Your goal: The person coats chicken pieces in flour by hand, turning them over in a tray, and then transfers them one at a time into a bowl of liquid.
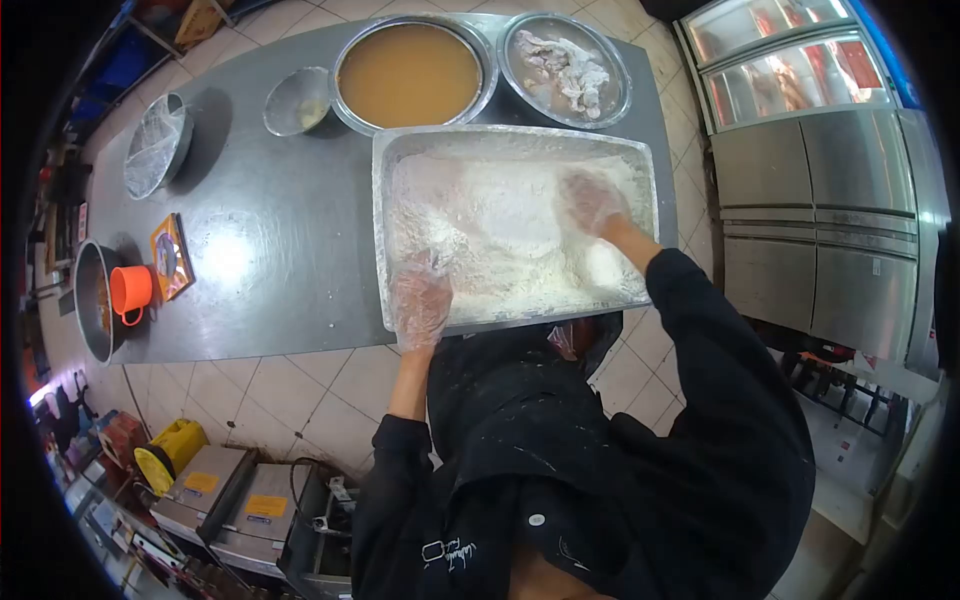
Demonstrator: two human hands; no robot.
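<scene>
A large rectangular metal tray (513, 136) of white flour (515, 205) stands at the table's near right edge. My left hand (420, 300), in a clear plastic glove, reaches over the tray's near left corner. Its fingers are loosely extended at the flour, with the tips partly hidden. My right hand (592, 203), also in a clear glove, lies in the flour on the right side, fingers stretched out and somewhat blurred. Neither hand shows anything held. Flour is heaped in pale mounds between and around the hands.
Behind the tray stand a basin of cloudy orange-brown liquid (410, 75) and a bowl with pale coated pieces (565, 72). A clear bowl (297, 102), a plastic-covered bowl (160, 150) and an orange mug (131, 290) are further left. Steel refrigerators (815, 200) line the right.
</scene>
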